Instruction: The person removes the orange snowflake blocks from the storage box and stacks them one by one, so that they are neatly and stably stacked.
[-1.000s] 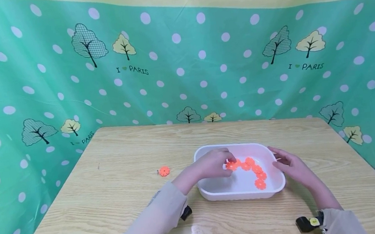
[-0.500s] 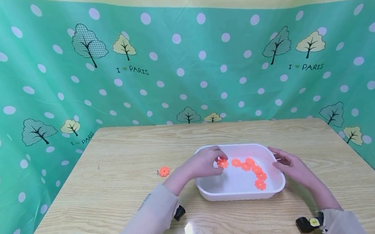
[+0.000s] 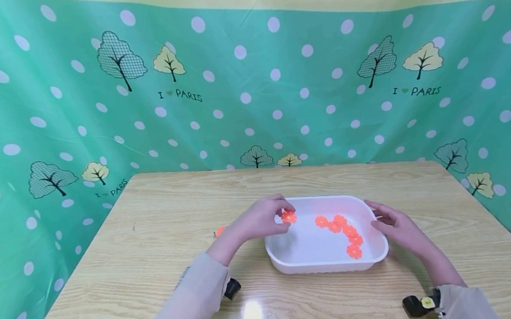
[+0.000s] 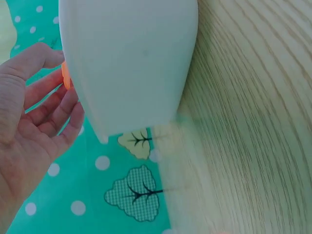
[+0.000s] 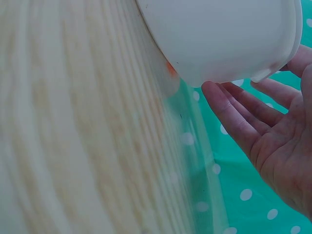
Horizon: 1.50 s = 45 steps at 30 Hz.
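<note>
A white plastic basin [image 3: 324, 263] stands on the table. My left hand [image 3: 262, 218] is at its left end and pinches an orange flower-shaped disc [image 3: 289, 216] between thumb and fingertips, around rim height. In the left wrist view that disc [image 4: 67, 76] shows edge-on beside the basin wall [image 4: 131, 63]. More orange notched discs [image 3: 340, 222] lie in a curved row inside the basin, towards its right half. My right hand [image 3: 400, 228] touches the right end of the rim, and the right wrist view shows its fingers [image 5: 231, 109] stretched along the outer wall.
Left of the basin, another orange disc [image 3: 219, 231] lies on the wooden table [image 3: 109, 292], partly hidden by my left forearm. A green dotted curtain [image 3: 211, 101] hangs behind the table. Black wrist cameras [image 3: 416, 306] sit on both wrists.
My left hand has moved left and up with the orange disc, away from the row to the basin's left end. Its forearm now partly covers the table disc. My right hand stays put.
</note>
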Available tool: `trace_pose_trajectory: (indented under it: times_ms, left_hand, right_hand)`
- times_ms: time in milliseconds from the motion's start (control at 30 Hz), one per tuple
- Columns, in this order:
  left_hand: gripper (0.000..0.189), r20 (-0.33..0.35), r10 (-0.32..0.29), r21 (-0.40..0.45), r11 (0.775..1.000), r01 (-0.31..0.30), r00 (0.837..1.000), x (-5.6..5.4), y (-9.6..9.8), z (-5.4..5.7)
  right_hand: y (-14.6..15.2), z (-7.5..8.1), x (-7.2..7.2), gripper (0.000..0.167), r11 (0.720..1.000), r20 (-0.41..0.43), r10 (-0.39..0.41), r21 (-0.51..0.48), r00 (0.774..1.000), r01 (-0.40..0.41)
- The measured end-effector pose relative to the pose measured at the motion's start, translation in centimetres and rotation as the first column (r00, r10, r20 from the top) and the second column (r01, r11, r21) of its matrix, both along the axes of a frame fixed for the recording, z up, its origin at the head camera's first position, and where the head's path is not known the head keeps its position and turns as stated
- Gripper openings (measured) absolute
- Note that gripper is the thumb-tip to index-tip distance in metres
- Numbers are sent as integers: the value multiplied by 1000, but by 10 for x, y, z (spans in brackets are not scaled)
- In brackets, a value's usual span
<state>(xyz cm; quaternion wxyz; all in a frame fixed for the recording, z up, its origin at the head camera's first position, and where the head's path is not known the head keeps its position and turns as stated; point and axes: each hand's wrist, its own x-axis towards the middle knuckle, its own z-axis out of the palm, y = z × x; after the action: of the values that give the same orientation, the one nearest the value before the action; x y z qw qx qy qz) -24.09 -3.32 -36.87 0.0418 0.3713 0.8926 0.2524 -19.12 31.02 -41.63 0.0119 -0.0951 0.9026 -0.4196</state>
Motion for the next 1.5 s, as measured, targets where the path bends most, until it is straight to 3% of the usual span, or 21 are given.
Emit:
trace_pose_trajectory:
  times_ms: [233,600,833,1167,1500]
  left_hand:
    - [30,1,26,28,999,-26,1000,-3,-13,-2]
    - [29,-40,99,48,994,-97,994,-4,-33,-2]
    - [27,-87,137,79,988,-130,987,-5,-48,-9]
    - [32,-67,166,72,984,-161,984,-6,-71,-14]
    - [31,-13,236,63,970,-235,972,-5,-96,-22]
  right_hand:
    - [0,-3,-3,55,1000,5,-12,5,1000,12]
    - [3,-8,-5,54,1000,1,-1,11,1000,1]
    - [3,-6,-4,53,1000,-4,-1,2,1000,1]
    - [3,-6,-3,53,1000,-1,-12,22,1000,12]
    - [2,-6,-3,54,1000,-6,-9,20,1000,10]
